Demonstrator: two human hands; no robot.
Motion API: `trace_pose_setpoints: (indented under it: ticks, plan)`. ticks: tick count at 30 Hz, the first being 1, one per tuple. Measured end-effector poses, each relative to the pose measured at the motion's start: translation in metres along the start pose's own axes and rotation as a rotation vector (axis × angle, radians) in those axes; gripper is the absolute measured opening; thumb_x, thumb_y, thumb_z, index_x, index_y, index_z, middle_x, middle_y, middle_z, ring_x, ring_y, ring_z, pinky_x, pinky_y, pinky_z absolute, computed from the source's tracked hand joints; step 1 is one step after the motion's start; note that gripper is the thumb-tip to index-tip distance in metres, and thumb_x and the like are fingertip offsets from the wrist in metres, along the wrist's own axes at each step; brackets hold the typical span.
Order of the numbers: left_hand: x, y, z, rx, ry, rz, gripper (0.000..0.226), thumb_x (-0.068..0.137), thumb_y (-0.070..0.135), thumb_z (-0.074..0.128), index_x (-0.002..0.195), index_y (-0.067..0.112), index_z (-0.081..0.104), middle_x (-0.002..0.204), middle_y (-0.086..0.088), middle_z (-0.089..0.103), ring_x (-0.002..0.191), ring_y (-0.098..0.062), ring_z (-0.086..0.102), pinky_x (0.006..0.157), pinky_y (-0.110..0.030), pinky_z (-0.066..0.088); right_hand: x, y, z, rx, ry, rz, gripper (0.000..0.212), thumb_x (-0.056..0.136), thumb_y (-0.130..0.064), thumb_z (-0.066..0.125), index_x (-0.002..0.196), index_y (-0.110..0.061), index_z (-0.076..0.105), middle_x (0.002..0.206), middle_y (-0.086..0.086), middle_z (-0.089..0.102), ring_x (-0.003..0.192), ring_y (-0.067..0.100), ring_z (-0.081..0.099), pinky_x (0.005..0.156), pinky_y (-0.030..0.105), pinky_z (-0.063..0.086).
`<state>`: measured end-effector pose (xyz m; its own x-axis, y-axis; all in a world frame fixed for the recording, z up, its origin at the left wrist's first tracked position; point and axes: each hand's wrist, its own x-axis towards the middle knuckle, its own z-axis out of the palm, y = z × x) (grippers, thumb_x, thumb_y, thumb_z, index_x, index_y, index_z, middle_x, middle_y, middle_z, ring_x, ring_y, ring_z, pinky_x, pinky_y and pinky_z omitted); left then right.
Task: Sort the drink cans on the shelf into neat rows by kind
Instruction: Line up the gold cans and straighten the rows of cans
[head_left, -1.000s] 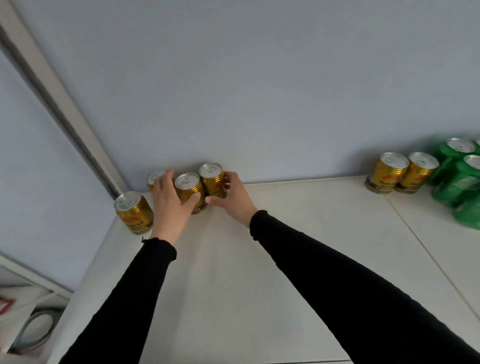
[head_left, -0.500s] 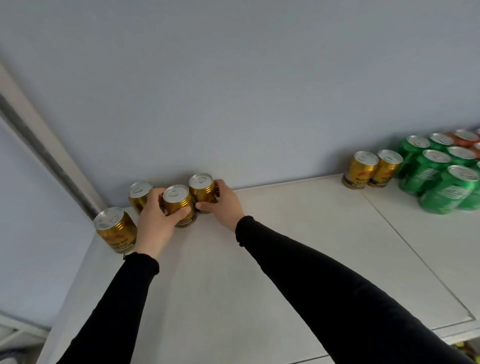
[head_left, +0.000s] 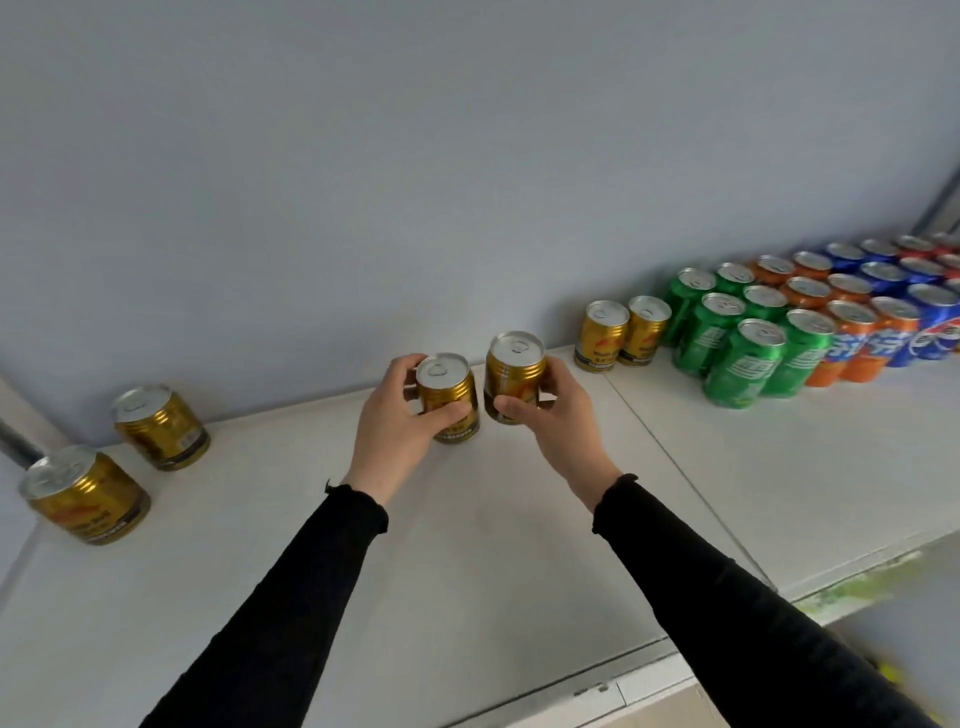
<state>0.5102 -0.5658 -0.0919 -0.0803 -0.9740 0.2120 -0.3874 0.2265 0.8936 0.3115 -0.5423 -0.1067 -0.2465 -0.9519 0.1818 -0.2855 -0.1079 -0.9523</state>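
My left hand and right hand each clamp one gold can; I should set them upright, touching the gold pair, labels forward.

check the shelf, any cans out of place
Two gold ribbed cans stand alone at the far left, apart from the gold pair beside the green cans. Nothing is tipped or spilled.
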Motion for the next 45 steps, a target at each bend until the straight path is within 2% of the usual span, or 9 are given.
trace_pose_setpoints:
  ticks: [3, 11, 15, 20, 27, 32, 37, 42, 45]
  plan:
    - [0.006, 0.025, 0.049, -0.008, -0.07, 0.035, 0.066, 0.074, 0.036, 0.088, 0.131, 0.026, 0.055, 0.121, 0.012, 0.063, 0.107, -0.002, 0.058, 0.08, -0.015, 0.044, -0.001, 0.015, -0.056, -0.032, 0.077, 0.036, 0.058, 0.078, -0.028, 0.083, 0.128, -0.028, 0.055, 0.117, -0.01, 0.066, 0.111, 0.011, 0.06, 0.094, 0.036, 0.053]
    - [0.021, 0.066, 0.164, 0.049, -0.151, 0.077, 0.058, 0.075, 0.037, 0.087, 0.122, 0.029, 0.053, 0.118, 0.013, 0.062, 0.109, -0.01, 0.057, 0.078, -0.012, 0.041, 0.021, 0.054, -0.155, -0.1, 0.238, 0.141, 0.06, 0.08, -0.023, 0.081, 0.134, -0.017, 0.054, 0.119, -0.005, 0.065, 0.109, 0.015, 0.061, 0.089, 0.028, 0.046]
    - [0.034, 0.074, 0.202, 0.096, -0.142, 0.075, 0.06, 0.076, 0.035, 0.086, 0.125, 0.027, 0.052, 0.121, 0.01, 0.062, 0.109, -0.009, 0.055, 0.084, -0.017, 0.042, 0.04, 0.072, -0.166, -0.129, 0.243, 0.178, 0.069, 0.081, -0.026, 0.081, 0.14, -0.016, 0.049, 0.129, 0.001, 0.064, 0.117, 0.021, 0.06, 0.098, 0.037, 0.05]
    - [0.046, 0.073, 0.226, 0.122, -0.065, 0.052, 0.062, 0.078, 0.033, 0.085, 0.129, 0.024, 0.052, 0.123, 0.009, 0.061, 0.109, -0.008, 0.053, 0.094, -0.027, 0.047, 0.055, 0.076, -0.162, -0.142, 0.229, 0.155, 0.071, 0.084, -0.021, 0.078, 0.145, -0.012, 0.044, 0.136, 0.005, 0.06, 0.124, 0.024, 0.056, 0.099, 0.031, 0.043]
    - [0.05, 0.067, 0.236, 0.138, 0.007, 0.049, 0.069, 0.075, 0.035, 0.086, 0.132, 0.025, 0.048, 0.13, 0.004, 0.056, 0.117, -0.013, 0.053, 0.098, -0.033, 0.05, 0.065, 0.078, -0.158, -0.127, 0.213, 0.155, 0.077, 0.082, -0.02, 0.078, 0.148, -0.014, 0.038, 0.142, 0.007, 0.055, 0.13, 0.026, 0.053, 0.107, 0.039, 0.044]
    - [0.033, 0.057, 0.219, 0.066, -0.042, -0.017, 0.086, 0.079, 0.036, 0.084, 0.149, 0.026, 0.035, 0.145, 0.003, 0.046, 0.125, -0.011, 0.05, 0.101, -0.029, 0.046, 0.033, 0.069, -0.156, -0.199, 0.207, 0.039, 0.089, 0.088, -0.019, 0.073, 0.157, -0.008, 0.018, 0.16, 0.012, 0.03, 0.148, 0.024, 0.026, 0.121, 0.039, 0.024]
    - [-0.007, 0.037, 0.159, 0.148, 0.022, 0.002, 0.064, 0.088, 0.035, 0.076, 0.143, 0.024, 0.045, 0.139, 0.008, 0.048, 0.125, -0.007, 0.049, 0.106, -0.029, 0.044, -0.003, 0.043, -0.127, -0.348, 0.228, -0.28, 0.061, 0.091, -0.016, 0.069, 0.145, -0.009, 0.042, 0.151, 0.011, 0.041, 0.139, 0.027, 0.033, 0.112, 0.017, 0.019]
    - [-0.053, 0.003, 0.062, 0.314, 0.163, 0.045, 0.036, 0.093, 0.03, 0.068, 0.127, 0.027, 0.057, 0.129, 0.015, 0.052, 0.123, -0.004, 0.046, 0.099, -0.017, 0.038, -0.029, 0.01, -0.038, -0.365, -0.003, -0.417, 0.039, 0.091, -0.017, 0.068, 0.129, -0.015, 0.058, 0.142, 0.003, 0.049, 0.131, 0.021, 0.039, 0.103, 0.026, 0.033]
    - [-0.078, -0.022, -0.005, 0.415, 0.251, 0.042, 0.029, 0.094, 0.029, 0.067, 0.123, 0.027, 0.061, 0.129, 0.015, 0.053, 0.125, -0.004, 0.044, 0.098, -0.006, 0.03, -0.047, -0.007, 0.032, -0.297, -0.163, -0.392, 0.034, 0.093, -0.018, 0.066, 0.127, -0.019, 0.06, 0.14, -0.003, 0.051, 0.128, 0.014, 0.039, 0.099, 0.024, 0.036]
